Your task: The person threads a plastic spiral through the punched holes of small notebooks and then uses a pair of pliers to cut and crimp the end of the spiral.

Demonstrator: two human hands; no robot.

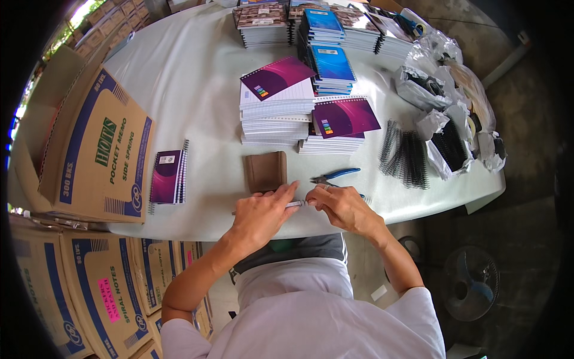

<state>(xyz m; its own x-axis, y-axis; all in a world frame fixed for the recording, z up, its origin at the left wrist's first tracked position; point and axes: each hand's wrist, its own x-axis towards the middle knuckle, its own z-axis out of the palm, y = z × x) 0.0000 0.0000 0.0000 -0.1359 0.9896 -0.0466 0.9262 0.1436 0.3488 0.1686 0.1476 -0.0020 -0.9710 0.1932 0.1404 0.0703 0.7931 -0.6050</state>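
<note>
My left hand [262, 214] is closed over a thin notebook [293, 204], seen almost edge-on and mostly hidden under the fingers. My right hand [345, 207] pinches at the notebook's right end, where a bit of wire coil [304, 203] shows; a coil end also pokes out beyond this hand. Just past the right hand lie blue-handled cutting pliers [341, 173], partly covered by it. Beyond the left fingers sits a brown padded block [266, 170]. Farther left, small purple spiral notebooks [167, 176] rest in a pile.
Stacks of punched paper [272, 130] with loose purple covers [347, 116] stand ahead, blue notebooks [333, 64] behind. Black spiral coils [405, 157] and plastic bags of coils [448, 143] lie right. An open carton [104, 143] stands left, more cartons [104, 287] below; a fan [471, 283] is lower right.
</note>
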